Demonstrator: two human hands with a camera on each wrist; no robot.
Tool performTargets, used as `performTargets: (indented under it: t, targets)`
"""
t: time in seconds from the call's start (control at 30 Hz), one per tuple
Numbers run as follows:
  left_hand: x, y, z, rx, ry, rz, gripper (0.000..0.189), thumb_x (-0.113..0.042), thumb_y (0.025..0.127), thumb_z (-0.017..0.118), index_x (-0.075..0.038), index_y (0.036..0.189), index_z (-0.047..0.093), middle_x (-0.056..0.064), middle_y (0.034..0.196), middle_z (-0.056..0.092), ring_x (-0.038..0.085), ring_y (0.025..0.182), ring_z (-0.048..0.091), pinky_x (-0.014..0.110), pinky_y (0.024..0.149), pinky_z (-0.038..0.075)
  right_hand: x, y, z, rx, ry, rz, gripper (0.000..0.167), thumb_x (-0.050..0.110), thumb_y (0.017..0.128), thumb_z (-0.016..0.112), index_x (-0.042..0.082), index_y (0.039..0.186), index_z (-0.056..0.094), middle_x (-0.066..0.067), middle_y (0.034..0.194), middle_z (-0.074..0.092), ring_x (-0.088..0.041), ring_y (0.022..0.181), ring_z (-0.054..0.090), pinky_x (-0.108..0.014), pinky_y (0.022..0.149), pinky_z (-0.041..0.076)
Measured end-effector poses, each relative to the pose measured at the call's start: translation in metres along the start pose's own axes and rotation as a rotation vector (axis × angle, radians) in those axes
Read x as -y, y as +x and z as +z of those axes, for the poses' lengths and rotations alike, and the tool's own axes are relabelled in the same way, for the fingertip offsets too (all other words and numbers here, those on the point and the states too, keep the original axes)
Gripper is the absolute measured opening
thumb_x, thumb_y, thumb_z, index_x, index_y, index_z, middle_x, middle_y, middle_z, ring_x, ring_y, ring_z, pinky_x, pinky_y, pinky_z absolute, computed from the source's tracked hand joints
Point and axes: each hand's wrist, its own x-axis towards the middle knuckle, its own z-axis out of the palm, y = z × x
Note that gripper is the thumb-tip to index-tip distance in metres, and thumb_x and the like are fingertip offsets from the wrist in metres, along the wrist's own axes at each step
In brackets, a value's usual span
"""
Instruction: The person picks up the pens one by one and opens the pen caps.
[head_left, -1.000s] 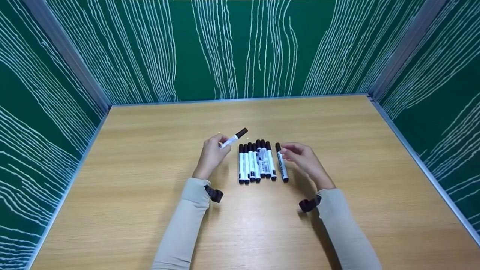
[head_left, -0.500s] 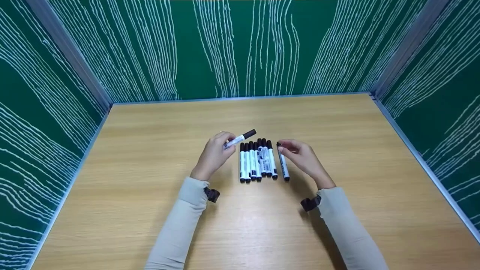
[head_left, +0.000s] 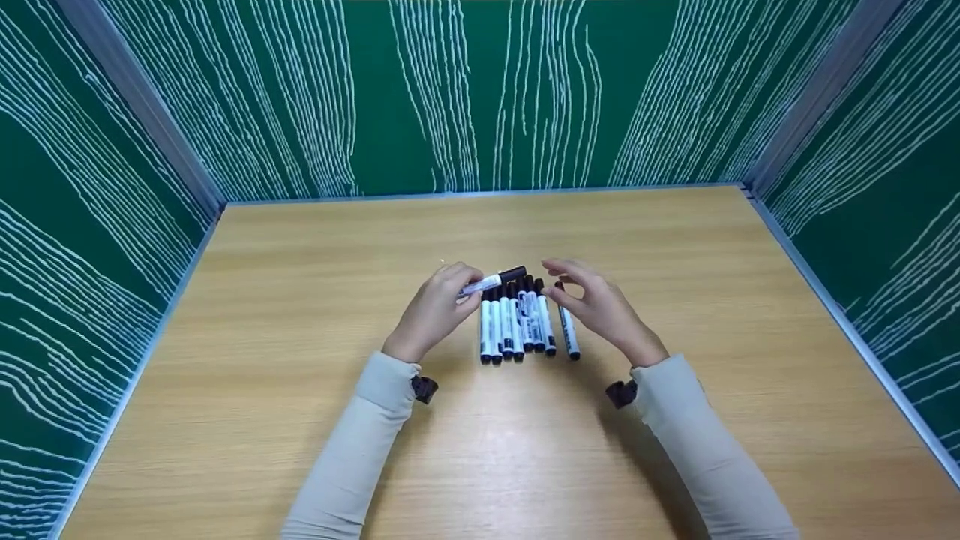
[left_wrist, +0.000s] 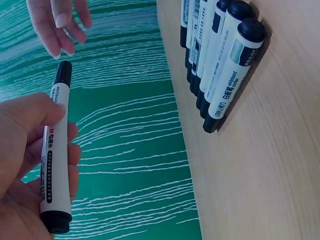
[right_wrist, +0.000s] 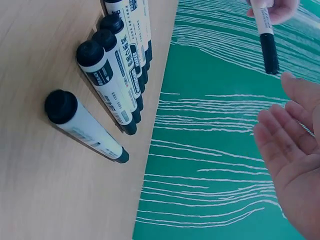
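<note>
My left hand [head_left: 439, 307] pinches a white whiteboard marker [left_wrist: 59, 150] with a black cap between thumb and fingers, above the table. The cap end points toward my right hand [head_left: 600, 307], which has its fingers extended and holds nothing; its fingertips are near that cap in the right wrist view. Below lies a row of several white markers [head_left: 517, 326], side by side with black caps toward the far side. One single marker [right_wrist: 90, 127] lies a little apart at the row's right, under my right hand.
The markers lie on a wooden table [head_left: 300, 337]. Green panels [head_left: 375, 97] with wavy white lines stand behind it and on both sides, joined by grey corner posts [head_left: 142, 105]. A small dark device [head_left: 424, 388] sits on each wrist.
My left hand has moved right with its marker, whose cap now overlaps the row's far end. The right hand has risen from the single marker and moved left, its fingers spreading.
</note>
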Motion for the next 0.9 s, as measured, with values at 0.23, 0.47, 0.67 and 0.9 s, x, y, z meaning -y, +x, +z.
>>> performTargets:
  t: [0.23,0.47,0.67,0.9]
  targets:
    - [-0.008,0.001,-0.003,0.037,0.069,0.067,0.022,-0.015,0.093,0.062,-0.011,0.114,0.065,0.001,0.109,0.066,0.013,0.101,0.059,0.022,0.090,0.052,0.004,0.003,0.002,-0.029,-0.141,-0.184,0.044,0.020,0.090,0.067,0.009,0.132,0.057,-0.013,0.129,0.061,-0.028,0.120,0.058,-0.041,0.100,0.048]
    - [-0.011,0.001,-0.005,0.045,0.088,0.116,0.021,-0.015,0.093,0.062,-0.010,0.113,0.066,0.001,0.110,0.067,0.014,0.104,0.058,0.026,0.093,0.050,0.007,0.008,0.007,-0.061,-0.166,-0.376,0.043,0.014,0.087,0.071,0.004,0.127,0.061,-0.012,0.121,0.065,-0.025,0.111,0.063,-0.034,0.092,0.053]
    - [-0.012,0.001,-0.006,0.058,0.102,0.131,0.024,-0.015,0.092,0.064,-0.011,0.115,0.066,0.001,0.112,0.066,0.014,0.106,0.057,0.026,0.096,0.049,0.008,0.010,0.010,-0.057,-0.170,-0.398,0.039,0.013,0.086,0.071,0.005,0.123,0.064,-0.010,0.115,0.067,-0.021,0.102,0.066,-0.030,0.087,0.055]
    - [-0.012,0.002,-0.006,0.050,0.133,0.183,0.023,-0.015,0.092,0.064,-0.011,0.115,0.066,0.000,0.113,0.066,0.015,0.106,0.057,0.026,0.097,0.048,0.008,0.011,0.013,-0.055,-0.156,-0.424,0.033,0.011,0.085,0.071,0.005,0.118,0.067,-0.009,0.111,0.068,-0.020,0.100,0.065,-0.029,0.085,0.055]
